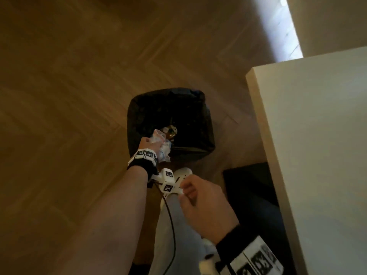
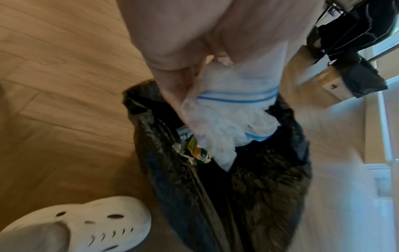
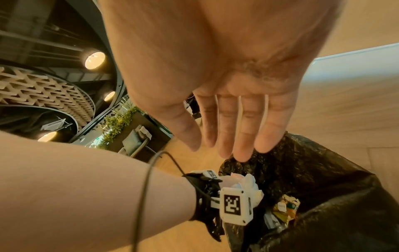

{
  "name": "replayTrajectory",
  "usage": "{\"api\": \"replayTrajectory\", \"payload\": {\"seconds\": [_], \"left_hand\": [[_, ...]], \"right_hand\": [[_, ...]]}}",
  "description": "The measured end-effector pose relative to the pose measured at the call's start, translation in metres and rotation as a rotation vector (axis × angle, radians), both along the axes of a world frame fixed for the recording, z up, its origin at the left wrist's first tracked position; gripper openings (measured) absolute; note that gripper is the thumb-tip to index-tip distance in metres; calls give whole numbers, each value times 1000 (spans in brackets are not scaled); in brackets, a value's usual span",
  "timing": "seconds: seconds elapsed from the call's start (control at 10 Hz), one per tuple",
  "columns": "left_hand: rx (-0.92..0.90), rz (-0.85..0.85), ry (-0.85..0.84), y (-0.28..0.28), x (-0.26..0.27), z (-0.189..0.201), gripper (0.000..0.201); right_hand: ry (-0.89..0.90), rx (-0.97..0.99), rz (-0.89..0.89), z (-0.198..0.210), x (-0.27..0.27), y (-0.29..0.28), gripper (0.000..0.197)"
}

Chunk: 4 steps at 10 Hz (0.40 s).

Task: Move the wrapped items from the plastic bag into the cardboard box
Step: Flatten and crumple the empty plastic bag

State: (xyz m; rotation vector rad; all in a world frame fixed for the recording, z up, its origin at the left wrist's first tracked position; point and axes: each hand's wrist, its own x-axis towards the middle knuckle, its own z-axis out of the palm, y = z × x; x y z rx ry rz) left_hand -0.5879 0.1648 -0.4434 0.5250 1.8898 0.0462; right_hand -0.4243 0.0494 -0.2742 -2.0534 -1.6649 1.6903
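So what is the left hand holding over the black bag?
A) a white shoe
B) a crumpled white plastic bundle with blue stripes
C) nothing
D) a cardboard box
B: the left hand grips a crumpled white plastic bundle with blue stripes, above the open black bag.

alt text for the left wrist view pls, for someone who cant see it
The left hand grips a crumpled clear plastic bag with blue zip lines over the open mouth of a black bin liner, where yellow and green packaging shows. A white clog stands on the wooden floor at lower left.
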Motion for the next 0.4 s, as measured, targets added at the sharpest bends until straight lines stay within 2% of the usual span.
{"api": "replayTrajectory", "payload": {"seconds": [0.1,0.2,0.3,0.4], "left_hand": [[9,30,35,34,-8,-57,56],[-59,117,-27,59,-9,-114,88],[-136,171,-46,68,-4,-130,114],[-106,50,-34,64,1,-112,72]], "right_hand": [[-57,7,76,-27,-3,16,16],[-105,-105,112,-41,0,26,27],[-100,-118,28,-50,6,30,28],[-167,-238,50,-54,10,36,30]]}}
